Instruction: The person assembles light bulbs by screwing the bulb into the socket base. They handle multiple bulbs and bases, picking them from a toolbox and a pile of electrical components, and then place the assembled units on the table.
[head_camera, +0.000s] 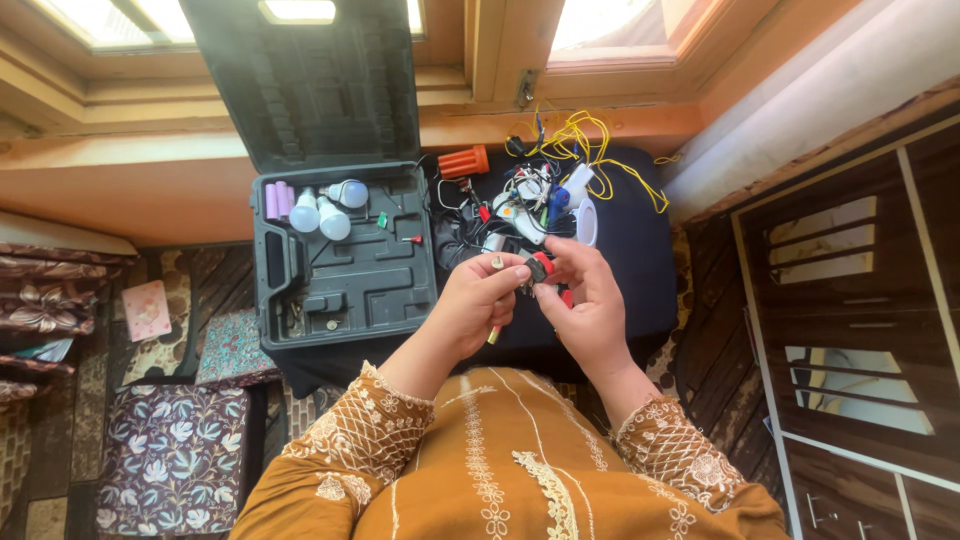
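- We are looking down at our two hands, meeting over the near edge of a low surface (640, 290) draped in dark cloth.
- Our left hand (478, 305) is pinching closed on a small black-and-red part (540, 267), thumb and forefinger pressed to its left side, with a small brass-coloured piece showing below the palm.
- Our right hand (590, 300) is gripping the same part from the 3 o'clock side, fingers curled around it, so both hands are touching it together.
- The part is sitting between the fingertips, above the cloth and not resting on it; what kind of part it is, we cannot tell.
- At 12 o'clock from the hands a heap of loose parts (525, 200) is lying on the cloth, with yellow wires (600, 150) looping behind it and an orange ribbed piece (463, 161) at its 10 o'clock.
- At 9 o'clock from the hands an open grey tool case (345, 285) is standing on the surface, lid up against the wooden window frame.
- Inside the case, at its far end, white bulbs (320, 212) are lying beside purple cylinders (278, 199).
- Patterned cushions (170, 450) are lying on the floor at 8 o'clock, and a dark wooden cabinet (860, 330) is standing at 3 o'clock.
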